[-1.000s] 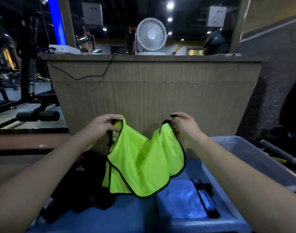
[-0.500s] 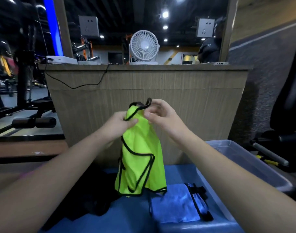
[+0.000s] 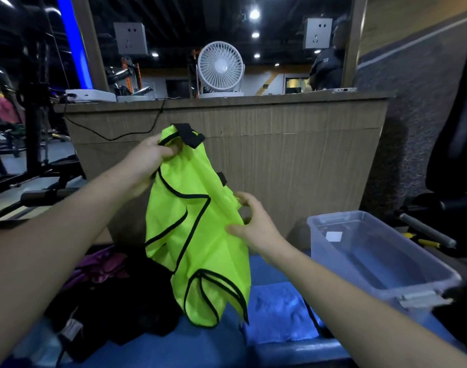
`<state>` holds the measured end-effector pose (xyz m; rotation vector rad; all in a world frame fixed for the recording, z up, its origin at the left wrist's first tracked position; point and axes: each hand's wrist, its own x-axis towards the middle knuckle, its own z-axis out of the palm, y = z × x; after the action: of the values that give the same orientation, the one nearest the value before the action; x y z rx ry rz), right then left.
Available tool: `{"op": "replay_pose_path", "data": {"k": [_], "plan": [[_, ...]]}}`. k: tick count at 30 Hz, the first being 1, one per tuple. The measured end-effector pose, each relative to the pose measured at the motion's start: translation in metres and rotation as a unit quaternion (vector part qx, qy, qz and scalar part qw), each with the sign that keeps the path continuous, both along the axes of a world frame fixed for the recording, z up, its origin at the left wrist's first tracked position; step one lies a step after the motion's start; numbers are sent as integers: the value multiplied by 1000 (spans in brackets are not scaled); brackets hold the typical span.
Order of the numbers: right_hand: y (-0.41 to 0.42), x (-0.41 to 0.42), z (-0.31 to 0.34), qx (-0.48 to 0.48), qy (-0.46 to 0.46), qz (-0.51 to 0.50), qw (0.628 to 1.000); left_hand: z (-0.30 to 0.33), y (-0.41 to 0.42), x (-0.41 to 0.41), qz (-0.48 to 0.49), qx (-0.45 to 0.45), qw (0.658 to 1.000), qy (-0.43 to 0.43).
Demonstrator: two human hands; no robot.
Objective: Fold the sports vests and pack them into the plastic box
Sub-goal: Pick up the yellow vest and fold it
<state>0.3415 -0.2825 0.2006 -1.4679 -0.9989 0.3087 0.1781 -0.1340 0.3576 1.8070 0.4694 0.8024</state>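
A neon-yellow sports vest (image 3: pixel 197 235) with black trim hangs folded in half lengthwise in front of me. My left hand (image 3: pixel 150 158) pinches its shoulder straps together at the top. My right hand (image 3: pixel 256 227) is at the vest's right edge near its middle, thumb under and fingers curled over the fabric. The clear plastic box (image 3: pixel 381 261) stands at the right with nothing but a small white label inside. A folded blue vest (image 3: pixel 277 312) lies on the blue mat below the hanging vest.
A dark heap of black and purple garments (image 3: pixel 112 290) lies on the blue mat (image 3: pixel 200 346) at the left. A wooden counter (image 3: pixel 280 144) with a white fan (image 3: pixel 220 67) rises straight ahead. Gym equipment stands at left and right.
The two shoulder straps, held apart a second ago, were brought together into my left hand. My right hand let go of the top and dropped to the vest's right side.
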Motion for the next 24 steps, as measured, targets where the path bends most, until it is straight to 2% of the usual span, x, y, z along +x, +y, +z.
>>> {"op": "replay_pose_path", "data": {"k": [2,4,7,9,12,15,16,17,18,20,22,24], "plan": [[-3,2,1,35,-9,-45,998,1,7,0,27,25,999,5],[-7,3,2,26,-8,-52,998,0,12,0,41,73,996,25],[-12,-1,4,-78,27,39,996,-2,15,-2,60,132,987,70],[-14,-7,4,-162,20,97,982,0,18,-2,87,206,967,121],[-13,-9,-2,-200,20,105,974,3,21,0,141,332,896,260],[-13,-5,-3,-185,21,103,977,-1,23,-3,256,413,777,401],[-14,-2,-2,-180,26,118,976,-3,25,-4,279,429,753,413],[-15,0,1,-181,25,137,974,-5,31,-7,290,437,744,414],[-16,1,3,-194,4,148,970,-7,36,-10,291,436,752,400],[-19,4,5,-243,-100,128,956,-9,48,-15,272,376,822,329],[-21,4,4,-301,-252,68,917,-10,54,-15,254,301,888,236],[-22,7,1,-355,-343,15,870,-15,62,-15,264,235,921,166]]}}
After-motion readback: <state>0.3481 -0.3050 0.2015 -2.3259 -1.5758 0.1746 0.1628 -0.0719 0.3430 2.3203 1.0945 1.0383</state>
